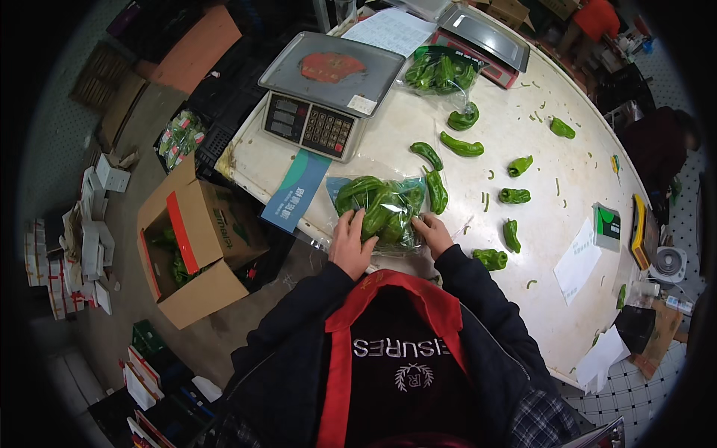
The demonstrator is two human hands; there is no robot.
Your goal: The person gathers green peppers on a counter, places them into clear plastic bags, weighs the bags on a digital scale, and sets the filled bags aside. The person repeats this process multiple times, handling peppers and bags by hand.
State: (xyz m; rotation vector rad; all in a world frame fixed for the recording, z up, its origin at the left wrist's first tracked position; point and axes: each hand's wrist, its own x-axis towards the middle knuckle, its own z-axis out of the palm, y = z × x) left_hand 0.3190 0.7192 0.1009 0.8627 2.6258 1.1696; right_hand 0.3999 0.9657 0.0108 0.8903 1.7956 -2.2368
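Note:
A clear plastic bag of green peppers (386, 210) lies at the near edge of the white table, directly before me. My left hand (352, 246) holds its near left side, fingers spread over the film. At the right side, my right hand (434, 235) pinches the plastic between thumb and fingers. Just beyond the bag, loose green peppers touch or lie close to it, one long pepper (436, 191) and a curved one (427, 155) among them. A second bagged lot of peppers (442, 73) rests farther back.
A digital scale (330, 84) stands at the back left, and a red scale (484, 42) behind the second bag. Several peppers (514, 196) and stem bits are scattered rightward. An open cardboard box (196, 241) holds greens at left. A person (652, 154) is at far right.

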